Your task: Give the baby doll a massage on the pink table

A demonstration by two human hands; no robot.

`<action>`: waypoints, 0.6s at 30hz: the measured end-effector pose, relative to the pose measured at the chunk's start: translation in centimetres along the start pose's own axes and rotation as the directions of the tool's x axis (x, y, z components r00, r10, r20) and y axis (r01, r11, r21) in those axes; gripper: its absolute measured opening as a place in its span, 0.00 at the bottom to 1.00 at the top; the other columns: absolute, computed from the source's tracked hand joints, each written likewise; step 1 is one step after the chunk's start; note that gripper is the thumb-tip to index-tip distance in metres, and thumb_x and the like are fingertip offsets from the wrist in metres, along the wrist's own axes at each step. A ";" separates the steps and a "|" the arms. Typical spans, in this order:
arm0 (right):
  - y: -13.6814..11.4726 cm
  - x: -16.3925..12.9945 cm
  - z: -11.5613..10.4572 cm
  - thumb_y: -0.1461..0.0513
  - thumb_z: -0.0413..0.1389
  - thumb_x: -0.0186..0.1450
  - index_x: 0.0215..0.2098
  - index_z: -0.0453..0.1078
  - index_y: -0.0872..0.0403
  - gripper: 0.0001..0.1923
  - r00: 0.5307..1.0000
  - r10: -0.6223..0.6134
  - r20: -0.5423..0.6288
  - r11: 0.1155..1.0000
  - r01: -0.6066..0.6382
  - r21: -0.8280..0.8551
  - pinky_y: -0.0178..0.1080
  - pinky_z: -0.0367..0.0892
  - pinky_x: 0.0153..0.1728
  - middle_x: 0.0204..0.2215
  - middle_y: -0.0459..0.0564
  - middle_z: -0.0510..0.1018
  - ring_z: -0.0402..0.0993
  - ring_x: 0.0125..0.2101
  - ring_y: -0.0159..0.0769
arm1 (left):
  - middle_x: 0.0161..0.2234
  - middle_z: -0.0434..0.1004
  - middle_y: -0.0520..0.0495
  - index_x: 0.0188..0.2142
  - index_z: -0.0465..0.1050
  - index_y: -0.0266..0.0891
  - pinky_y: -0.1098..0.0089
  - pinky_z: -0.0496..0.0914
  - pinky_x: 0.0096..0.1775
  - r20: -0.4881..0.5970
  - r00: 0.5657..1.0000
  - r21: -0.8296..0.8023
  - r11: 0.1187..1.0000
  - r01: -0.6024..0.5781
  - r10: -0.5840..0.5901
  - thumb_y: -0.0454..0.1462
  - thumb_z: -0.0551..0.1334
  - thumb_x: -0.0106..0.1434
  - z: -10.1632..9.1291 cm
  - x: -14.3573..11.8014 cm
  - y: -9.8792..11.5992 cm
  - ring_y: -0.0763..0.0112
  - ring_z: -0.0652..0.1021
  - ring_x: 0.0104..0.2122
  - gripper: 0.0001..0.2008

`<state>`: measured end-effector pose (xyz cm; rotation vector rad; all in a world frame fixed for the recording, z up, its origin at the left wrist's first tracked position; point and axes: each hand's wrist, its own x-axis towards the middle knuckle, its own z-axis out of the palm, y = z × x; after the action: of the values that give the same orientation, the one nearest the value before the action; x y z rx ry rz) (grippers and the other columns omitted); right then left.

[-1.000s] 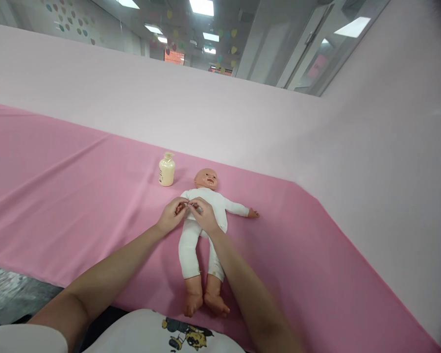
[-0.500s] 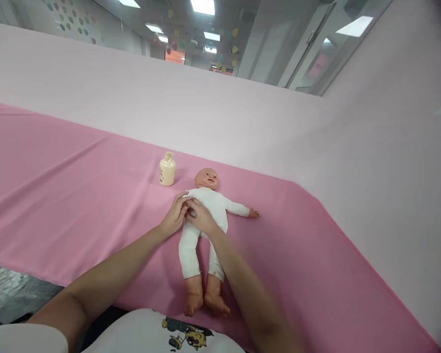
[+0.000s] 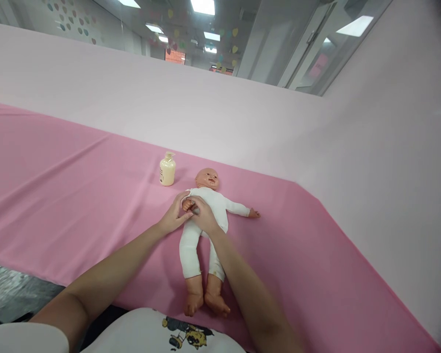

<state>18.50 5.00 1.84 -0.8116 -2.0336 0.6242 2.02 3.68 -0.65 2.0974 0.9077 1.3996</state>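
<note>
At the middle of the frame, a plastic baby doll in a white cloth romper [image 3: 209,215] is lying face-up on the pink-clothed tabletop [image 3: 77,196]. The left hand [image 3: 173,215] and right hand [image 3: 203,216] are meeting over its near arm, fingers pinching the doll's small hand, seemingly to steady it. A cream plastic pump bottle [image 3: 167,169] is standing just above and left of the doll's head, apart from both hands.

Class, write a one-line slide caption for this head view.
Both hands, left hand and right hand, grasp the doll beside a lotion bottle.

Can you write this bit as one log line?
left hand: holding doll arm | right hand: on doll chest | lotion bottle: upright beside head
</note>
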 end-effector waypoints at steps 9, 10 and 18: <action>-0.3 -0.1 0.0 0.65 0.58 0.61 0.51 0.70 0.50 0.19 0.997 0.028 -0.065 0.999 -0.027 0.023 0.41 0.69 0.50 0.49 0.52 0.75 0.71 0.50 0.38 | 0.60 0.65 0.38 0.61 0.58 0.41 0.52 0.63 0.62 0.053 0.988 0.042 0.989 0.145 -0.147 0.44 0.69 0.55 -0.8 0.3 -1.7 0.55 0.68 0.60 0.37; -0.3 -0.1 0.0 0.64 0.58 0.61 0.50 0.71 0.51 0.18 0.998 0.018 -0.055 1.000 -0.017 0.022 0.41 0.69 0.49 0.49 0.52 0.75 0.72 0.48 0.38 | 0.59 0.66 0.38 0.61 0.59 0.40 0.52 0.63 0.61 0.047 0.988 0.046 0.988 0.147 -0.149 0.43 0.68 0.57 -0.8 0.2 -2.0 0.56 0.69 0.60 0.34; -0.5 -0.2 0.0 0.59 0.55 0.66 0.42 0.74 0.52 0.09 0.995 -0.009 -0.101 0.999 0.012 0.037 0.39 0.71 0.42 0.41 0.51 0.78 0.74 0.36 0.35 | 0.54 0.73 0.39 0.51 0.69 0.39 0.55 0.66 0.59 -0.062 0.969 -0.092 0.969 0.231 -0.237 0.43 0.64 0.60 -0.3 0.3 -1.5 0.60 0.73 0.55 0.21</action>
<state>18.39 4.52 2.07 -0.7938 -1.9282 0.6025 1.39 4.91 -1.40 1.8209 1.0681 1.3720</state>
